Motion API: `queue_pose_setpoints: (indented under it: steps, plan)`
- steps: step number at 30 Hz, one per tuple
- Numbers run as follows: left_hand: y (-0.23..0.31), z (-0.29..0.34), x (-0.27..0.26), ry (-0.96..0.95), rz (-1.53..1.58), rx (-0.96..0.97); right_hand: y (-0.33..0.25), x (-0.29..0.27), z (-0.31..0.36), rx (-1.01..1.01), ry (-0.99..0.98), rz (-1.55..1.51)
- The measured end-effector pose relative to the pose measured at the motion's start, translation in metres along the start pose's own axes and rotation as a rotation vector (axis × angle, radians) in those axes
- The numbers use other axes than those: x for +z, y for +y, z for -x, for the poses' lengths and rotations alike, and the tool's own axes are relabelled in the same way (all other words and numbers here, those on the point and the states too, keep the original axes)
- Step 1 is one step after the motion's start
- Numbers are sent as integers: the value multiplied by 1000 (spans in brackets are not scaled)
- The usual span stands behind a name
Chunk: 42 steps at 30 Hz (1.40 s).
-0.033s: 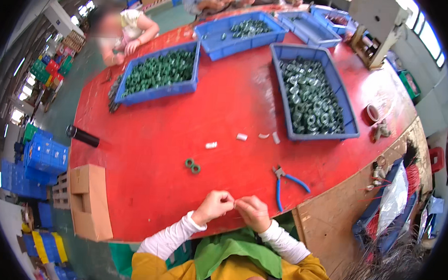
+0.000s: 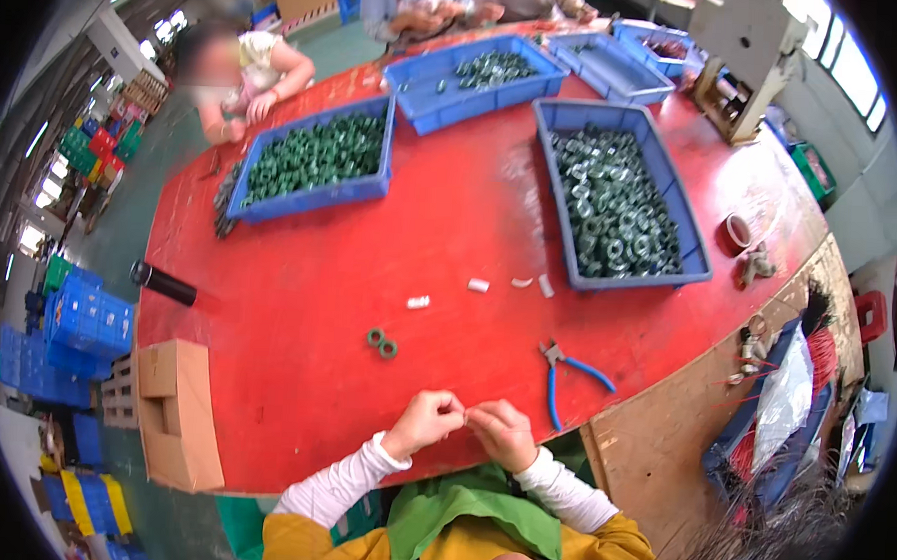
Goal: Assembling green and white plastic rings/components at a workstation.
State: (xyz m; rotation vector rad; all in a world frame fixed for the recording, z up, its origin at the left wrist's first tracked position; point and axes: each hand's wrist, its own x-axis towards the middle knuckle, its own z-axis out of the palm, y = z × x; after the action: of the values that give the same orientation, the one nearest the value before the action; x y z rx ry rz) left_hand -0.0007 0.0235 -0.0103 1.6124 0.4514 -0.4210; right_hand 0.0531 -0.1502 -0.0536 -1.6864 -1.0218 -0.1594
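Rings [image 2: 382, 343], two, round and green, lie far-left of left hand [image 2: 427, 424] and right hand [image 2: 503, 433], fingertips pinched together, anything held too small to tell.

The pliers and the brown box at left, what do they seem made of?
Pliers: greyish head, probably metal; smooth, evenly blue handles suggest a plastic or rubber coating. Box: likely cardboard, judging by its matte brown, flat-panelled sides.

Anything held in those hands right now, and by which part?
It cannot be told: the left hand and right hand are pinched close together, and anything between their fingertips is too small to make out, its gripped part included.
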Motion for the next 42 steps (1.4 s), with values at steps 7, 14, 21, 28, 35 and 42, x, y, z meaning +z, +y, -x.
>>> queue_pose_setpoints:
  steps: [7, 14, 21, 28, 35, 42]
  plan:
    - [-6, 1, -2, -121, 440, -28, -15, 2, -5, 237, 102, -150]
    - [-22, -6, -3, -162, 683, -37, -14, 4, -9, 384, 84, -328]
    - [-19, 2, -6, -122, 532, -72, -18, -10, -16, 187, -82, -178]
    - [-21, 7, -7, -137, 592, -100, -15, -5, -9, 222, -88, -238]
    - [-24, 8, -7, -147, 667, -64, -15, -5, -9, 195, -62, -267]
    - [-30, 5, -7, -165, 722, -93, -11, 0, 2, 241, -37, -256]
